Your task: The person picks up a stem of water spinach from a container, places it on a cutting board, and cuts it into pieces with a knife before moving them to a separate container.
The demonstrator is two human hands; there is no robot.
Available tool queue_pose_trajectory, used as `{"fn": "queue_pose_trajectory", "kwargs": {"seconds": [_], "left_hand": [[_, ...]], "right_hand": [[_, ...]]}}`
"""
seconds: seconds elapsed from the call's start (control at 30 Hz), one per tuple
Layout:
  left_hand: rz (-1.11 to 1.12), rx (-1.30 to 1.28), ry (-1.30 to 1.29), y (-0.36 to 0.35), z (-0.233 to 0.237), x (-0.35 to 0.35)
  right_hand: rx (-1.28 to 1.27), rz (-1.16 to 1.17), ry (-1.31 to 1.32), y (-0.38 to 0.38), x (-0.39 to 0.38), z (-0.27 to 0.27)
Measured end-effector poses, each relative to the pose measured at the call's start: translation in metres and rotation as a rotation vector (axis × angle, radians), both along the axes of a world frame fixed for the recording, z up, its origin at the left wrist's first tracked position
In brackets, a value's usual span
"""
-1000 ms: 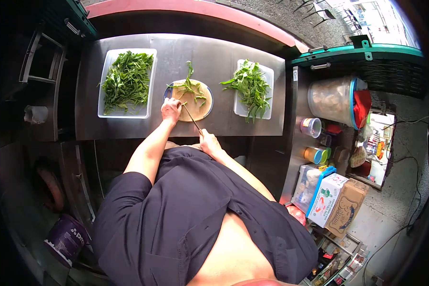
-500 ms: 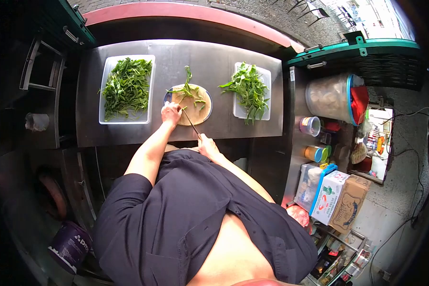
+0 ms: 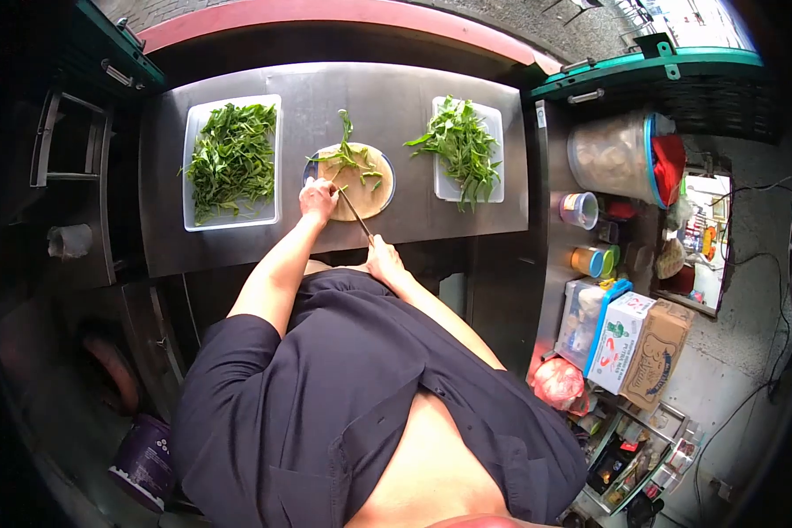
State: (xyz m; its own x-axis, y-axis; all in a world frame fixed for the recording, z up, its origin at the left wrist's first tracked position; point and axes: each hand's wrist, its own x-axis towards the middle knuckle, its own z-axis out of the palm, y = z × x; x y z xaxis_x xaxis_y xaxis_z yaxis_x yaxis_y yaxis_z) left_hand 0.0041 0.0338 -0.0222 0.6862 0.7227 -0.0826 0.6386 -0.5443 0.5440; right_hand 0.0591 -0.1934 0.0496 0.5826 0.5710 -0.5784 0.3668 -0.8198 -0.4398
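A round wooden cutting board (image 3: pixel 370 204) with a blue-edged rim beneath it lies on the steel table. Some leafy green stems (image 3: pixel 347 157) rest on it, with short cut pieces at the right. At the board's left edge, my left hand (image 3: pixel 319 200) is closed, fingers pinched on the stems. My right hand (image 3: pixel 383 259) grips the handle of a knife (image 3: pixel 353 211) at the table's front edge. Its blade slants across the board, the tip close to my left fingertips. How the blade meets the stems is too small to make out.
A white tray (image 3: pixel 278 167) heaped with greens stands at left on the steel table (image 3: pixel 238 251). At right, another white tray (image 3: pixel 493 189) holds longer leafy stems. Tubs, a lidded container (image 3: pixel 607 158) and cardboard boxes (image 3: pixel 656 354) line the right-hand counter.
The whole view has shifted slightly. Both hands, the knife and the stems keep nearly the same places on the board.
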Motion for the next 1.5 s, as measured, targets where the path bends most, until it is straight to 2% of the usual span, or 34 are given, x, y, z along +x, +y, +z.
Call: {"fn": "queue_pose_trajectory", "kwargs": {"seconds": [0.2,0.33,0.43,0.47,0.53,0.6,0.7,0.9,1.03,1.17,1.3,1.5], "left_hand": [[-0.014,0.023,-0.028,0.004,0.003,-0.001],[-0.010,-0.053,-0.042,-0.001,0.004,-0.006],[0.105,-0.020,-0.159,-0.004,-0.005,-0.008],[0.098,-0.019,-0.158,-0.004,-0.008,-0.008],[0.292,-0.118,-0.155,-0.005,-0.005,-0.006],[0.292,-0.135,-0.116,-0.004,-0.005,-0.006],[0.196,-0.133,-0.187,-0.005,-0.004,-0.012],[-0.181,-0.012,-0.025,-0.026,0.013,-0.026],[-0.278,0.087,-0.016,-0.040,0.017,-0.026],[-0.383,0.152,0.023,-0.047,0.013,-0.017],[-0.435,0.161,0.079,-0.053,0.029,-0.001],[-0.767,0.210,0.218,-0.067,0.033,0.041]], "right_hand": [[-0.082,0.062,-0.050,-0.015,0.009,0.013],[0.018,0.060,-0.108,-0.027,0.005,0.015],[0.072,0.016,-0.094,-0.020,0.008,0.015],[0.073,0.009,-0.093,-0.017,0.009,0.015],[0.149,0.015,-0.064,-0.015,0.013,0.018],[0.192,-0.010,-0.075,-0.014,0.016,0.017],[0.236,-0.070,-0.077,-0.018,0.020,0.013],[0.179,-0.157,-0.024,-0.034,0.033,0.014],[0.202,-0.219,-0.032,-0.036,0.045,0.008],[0.182,-0.171,-0.043,-0.035,0.064,-0.008],[0.263,-0.157,-0.061,-0.034,0.086,-0.017],[0.289,-0.185,-0.044,-0.035,0.119,-0.014]]}}
